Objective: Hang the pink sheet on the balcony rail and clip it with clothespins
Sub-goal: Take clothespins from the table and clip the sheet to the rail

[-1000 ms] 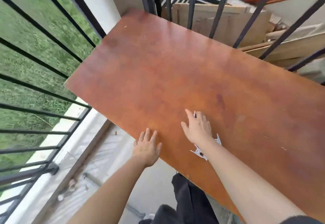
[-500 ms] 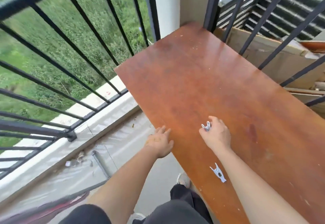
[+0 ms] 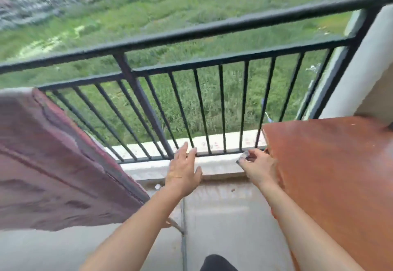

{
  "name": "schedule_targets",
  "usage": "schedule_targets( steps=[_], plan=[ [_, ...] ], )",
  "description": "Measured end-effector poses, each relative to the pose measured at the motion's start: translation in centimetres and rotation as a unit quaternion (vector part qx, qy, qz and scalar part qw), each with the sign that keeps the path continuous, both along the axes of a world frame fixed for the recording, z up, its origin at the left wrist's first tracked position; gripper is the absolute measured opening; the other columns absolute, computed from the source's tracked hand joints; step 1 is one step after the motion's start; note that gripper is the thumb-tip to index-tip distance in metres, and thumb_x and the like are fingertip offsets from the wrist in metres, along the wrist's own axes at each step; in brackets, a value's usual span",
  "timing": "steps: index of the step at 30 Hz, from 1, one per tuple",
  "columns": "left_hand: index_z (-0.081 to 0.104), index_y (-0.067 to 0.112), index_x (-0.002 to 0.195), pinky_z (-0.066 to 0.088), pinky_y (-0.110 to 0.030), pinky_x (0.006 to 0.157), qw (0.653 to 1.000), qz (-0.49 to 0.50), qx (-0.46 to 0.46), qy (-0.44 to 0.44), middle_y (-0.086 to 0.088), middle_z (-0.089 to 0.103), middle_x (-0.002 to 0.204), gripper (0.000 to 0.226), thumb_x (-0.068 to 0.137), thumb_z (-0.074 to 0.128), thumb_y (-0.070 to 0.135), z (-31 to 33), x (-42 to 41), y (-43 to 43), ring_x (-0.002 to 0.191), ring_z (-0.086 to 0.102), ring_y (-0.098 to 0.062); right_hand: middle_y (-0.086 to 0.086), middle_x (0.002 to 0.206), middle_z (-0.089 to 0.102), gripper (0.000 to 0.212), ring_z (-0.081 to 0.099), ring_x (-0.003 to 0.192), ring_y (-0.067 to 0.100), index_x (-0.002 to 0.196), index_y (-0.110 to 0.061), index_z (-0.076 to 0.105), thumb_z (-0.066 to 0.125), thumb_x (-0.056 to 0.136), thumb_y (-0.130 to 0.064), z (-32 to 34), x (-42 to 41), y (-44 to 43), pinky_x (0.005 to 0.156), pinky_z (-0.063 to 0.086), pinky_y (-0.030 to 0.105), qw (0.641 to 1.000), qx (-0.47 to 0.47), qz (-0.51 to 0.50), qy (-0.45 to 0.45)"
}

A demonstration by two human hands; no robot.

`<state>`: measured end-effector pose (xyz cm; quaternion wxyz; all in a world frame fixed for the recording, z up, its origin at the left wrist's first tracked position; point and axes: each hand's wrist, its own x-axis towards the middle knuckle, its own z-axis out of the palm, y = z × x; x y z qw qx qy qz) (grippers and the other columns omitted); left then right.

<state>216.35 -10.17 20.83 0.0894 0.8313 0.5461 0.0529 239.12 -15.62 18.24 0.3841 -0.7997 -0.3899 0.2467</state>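
Observation:
The pink sheet [image 3: 53, 160] hangs over the black balcony rail [image 3: 191, 33] at the left, draping down on the balcony side. My right hand [image 3: 256, 168] is in mid-air in front of the lower bars, its fingers closed on a white clothespin [image 3: 243, 156]. My left hand [image 3: 184, 170] is held out flat beside it, fingers apart and holding nothing, to the right of the sheet's edge. Both hands are below the top rail and touch neither the sheet nor the rail.
A reddish-brown wooden tabletop [image 3: 331, 175] fills the right side, its corner close to my right hand. A pale wall [image 3: 365, 62] meets the rail at the right. The grey concrete floor [image 3: 221, 217] lies below, with a grassy field beyond the bars.
My view has swung from the tabletop to the rail. My right hand lifted a clothespin off the table and moved left with it; my left hand left the table edge. The sheet came into view.

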Motion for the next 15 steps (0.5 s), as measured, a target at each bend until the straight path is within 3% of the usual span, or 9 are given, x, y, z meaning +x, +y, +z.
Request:
schedule_targets(
  steps=[4,7,10,13,15],
  plan=[
    [0.052,0.016,0.133,0.04,-0.041,0.105,0.992,0.069,0.104,-0.032,-0.009,0.042,0.145,0.05,0.085,0.057,0.03,3.7,-9.9,-0.3,0.131,0.042,-0.028,0.0,0.092,0.074,0.029,0.07,0.087,0.016,0.101,-0.016,0.075,0.079,0.077,-0.033,3.3,-9.9,4.5,0.087,0.055,0.036,0.99,0.074,0.118,0.026],
    [0.064,0.017,0.113,0.05,-0.032,0.07,0.979,0.123,0.145,-0.078,-0.002,0.062,0.108,0.034,0.081,0.058,0.025,5.3,-15.2,-1.0,0.091,0.065,-0.024,-0.005,0.091,0.074,0.036,0.069,0.083,0.006,0.103,-0.017,0.075,0.084,0.075,-0.038,4.9,-15.9,6.2,0.082,0.055,0.025,0.978,0.109,0.174,0.045],
    [0.058,0.023,0.117,0.039,-0.021,0.052,0.974,0.155,0.151,-0.068,0.006,0.07,0.096,0.034,0.083,0.062,0.026,6.2,-18.6,-1.3,0.067,0.068,-0.017,-0.015,0.082,0.072,0.035,0.066,0.074,-0.008,0.103,-0.016,0.077,0.086,0.074,-0.033,6.0,-20.1,6.9,0.071,0.049,0.005,0.963,0.138,0.201,0.111],
    [0.054,0.027,0.108,0.021,-0.014,0.039,0.969,0.156,0.188,-0.043,0.01,0.065,0.063,0.031,0.081,0.068,0.028,7.0,-20.1,-1.5,0.042,0.056,-0.009,-0.012,0.083,0.075,0.036,0.07,0.078,-0.002,0.105,-0.015,0.077,0.085,0.076,-0.033,6.9,-22.5,7.6,0.078,0.056,0.014,0.95,0.161,0.224,0.148],
    [0.053,0.025,0.107,0.02,-0.015,0.035,0.957,0.169,0.227,-0.061,0.009,0.058,0.053,0.028,0.083,0.067,0.03,7.2,-20.7,-1.7,0.035,0.051,-0.011,-0.012,0.083,0.076,0.035,0.071,0.079,0.0,0.104,-0.014,0.078,0.085,0.075,-0.032,7.8,-23.3,8.1,0.076,0.054,0.012,0.939,0.182,0.232,0.177]
  ],
)
